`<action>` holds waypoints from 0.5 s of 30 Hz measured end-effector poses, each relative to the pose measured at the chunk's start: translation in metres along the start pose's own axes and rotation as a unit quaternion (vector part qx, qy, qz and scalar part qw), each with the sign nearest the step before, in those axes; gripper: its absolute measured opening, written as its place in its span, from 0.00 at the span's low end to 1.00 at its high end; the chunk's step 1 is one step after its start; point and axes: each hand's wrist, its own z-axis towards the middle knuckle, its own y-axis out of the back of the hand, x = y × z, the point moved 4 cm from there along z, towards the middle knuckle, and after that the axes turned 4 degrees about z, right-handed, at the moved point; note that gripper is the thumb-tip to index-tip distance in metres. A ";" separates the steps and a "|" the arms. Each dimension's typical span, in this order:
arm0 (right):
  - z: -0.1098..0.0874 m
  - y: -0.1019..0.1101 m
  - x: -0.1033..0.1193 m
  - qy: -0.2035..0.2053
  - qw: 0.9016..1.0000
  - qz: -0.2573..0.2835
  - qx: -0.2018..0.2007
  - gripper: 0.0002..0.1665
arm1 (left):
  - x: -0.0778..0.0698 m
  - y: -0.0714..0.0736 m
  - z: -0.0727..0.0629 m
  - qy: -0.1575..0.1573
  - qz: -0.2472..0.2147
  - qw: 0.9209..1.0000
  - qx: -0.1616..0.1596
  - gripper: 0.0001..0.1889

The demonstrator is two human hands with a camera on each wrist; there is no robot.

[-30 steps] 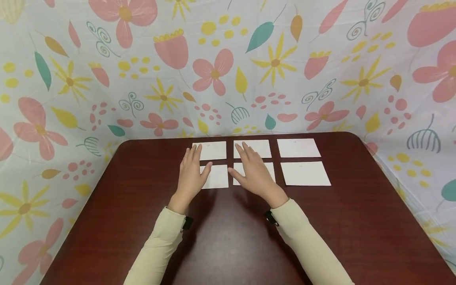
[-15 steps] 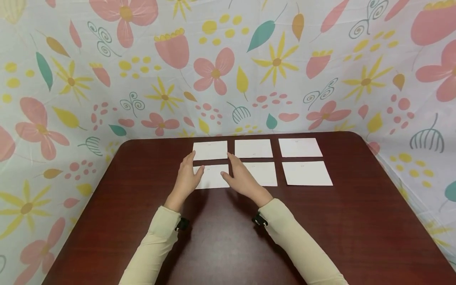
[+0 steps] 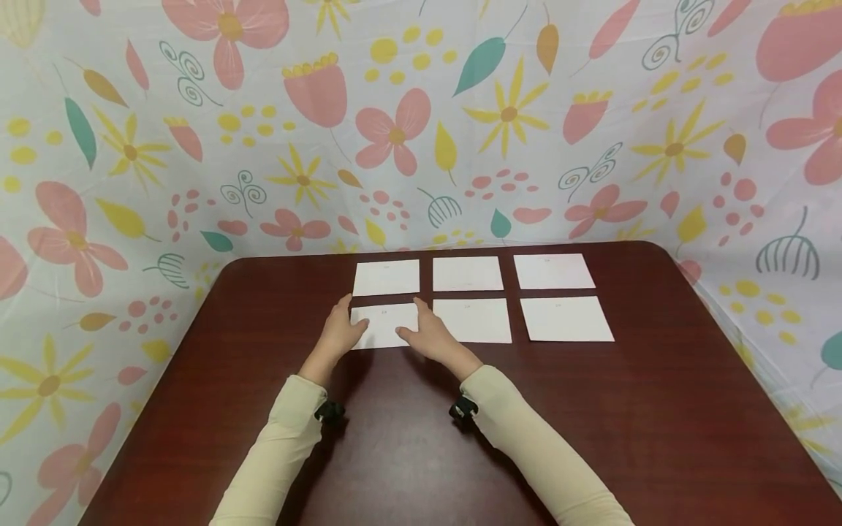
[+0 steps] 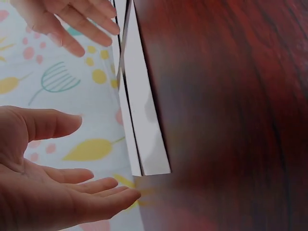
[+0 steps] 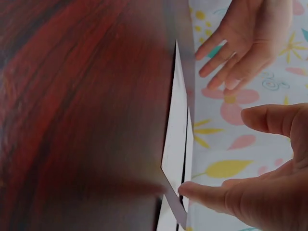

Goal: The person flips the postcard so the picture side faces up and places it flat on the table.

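Observation:
Rectangular white paper cards lie flat in two rows of three, each with a small faint mark. My left hand [image 3: 337, 330] is at the left edge of the front-left card [image 3: 384, 327], fingers extended and thumb apart. At that card's right edge is my right hand [image 3: 430, 334], its fingers also extended and its thumb pointing inward. Neither hand holds anything. In the left wrist view, my left palm and fingers [image 4: 72, 192] show beside the white cards [image 4: 144, 110]. The right wrist view has my right fingertips [image 5: 192, 189] overlapping the gap between two cards.
Behind the front-left card lies the back-left card [image 3: 387, 277]. Further right are the front-middle card [image 3: 475, 320], back-middle card [image 3: 467, 274], front-right card [image 3: 567, 319] and back-right card [image 3: 554, 272]. All rest on a dark reddish-brown table [image 3: 421, 453], with a floral cloth [image 3: 421, 131] behind.
Both hands have drawn back toward the front row; the right hand has also shifted left, from the middle cards to the front-left card's right edge. The front-left card now sits slightly further left.

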 end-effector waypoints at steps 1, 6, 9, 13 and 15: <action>0.000 -0.001 0.000 -0.003 1.000 0.001 -0.001 0.45 | 0.002 0.000 0.001 0.008 -0.003 1.000 0.007 0.37; 0.001 -0.003 -0.002 -0.016 1.000 0.001 -0.005 0.44 | 0.009 -0.002 0.002 0.037 -0.019 0.999 0.034 0.37; 0.001 -0.004 -0.002 -0.020 1.000 -0.003 -0.012 0.43 | 0.011 -0.004 0.002 0.036 -0.025 0.998 0.036 0.37; 0.001 -0.006 -0.003 -0.029 0.999 0.001 -0.020 0.42 | 0.009 -0.005 0.002 0.032 -0.036 0.998 0.030 0.37; 0.001 -0.006 -0.004 -0.031 0.999 0.004 -0.021 0.41 | 0.008 -0.005 0.002 0.033 -0.041 0.998 0.026 0.37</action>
